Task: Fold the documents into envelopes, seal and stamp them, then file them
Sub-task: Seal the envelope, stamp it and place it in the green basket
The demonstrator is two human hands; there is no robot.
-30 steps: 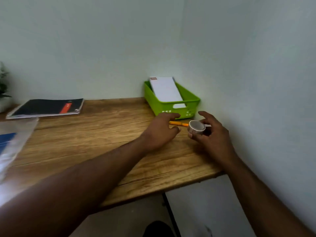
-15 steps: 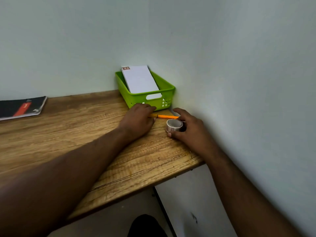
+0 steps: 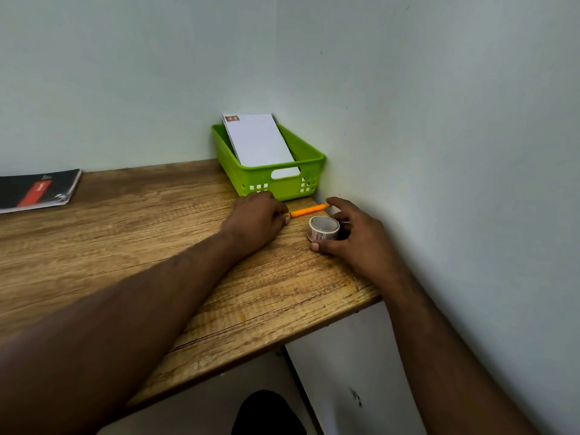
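Note:
A green basket (image 3: 309,163) stands in the back right corner of the wooden desk (image 3: 125,233). White envelopes (image 3: 259,142) lean inside it, the top one bearing a stamp at its far corner. An orange pen (image 3: 309,210) lies in front of the basket. My left hand (image 3: 254,219) rests on the desk, with its curled fingers and thumb pinching the pen's left end. A roll of stamps (image 3: 324,229) stands on the desk by the right wall. My right hand (image 3: 357,241) wraps around it, thumb at its front and fingers behind.
A black notebook with a red stripe (image 3: 36,191) lies at the desk's far left. Pale walls close off the back and the right side. The desk's front edge (image 3: 282,339) runs diagonally below my arms, with a white cabinet (image 3: 345,372) beneath.
My right hand has lowered the roll of stamps from the air onto the desk. My left hand has stayed at the pen. My view has turned right, toward the corner.

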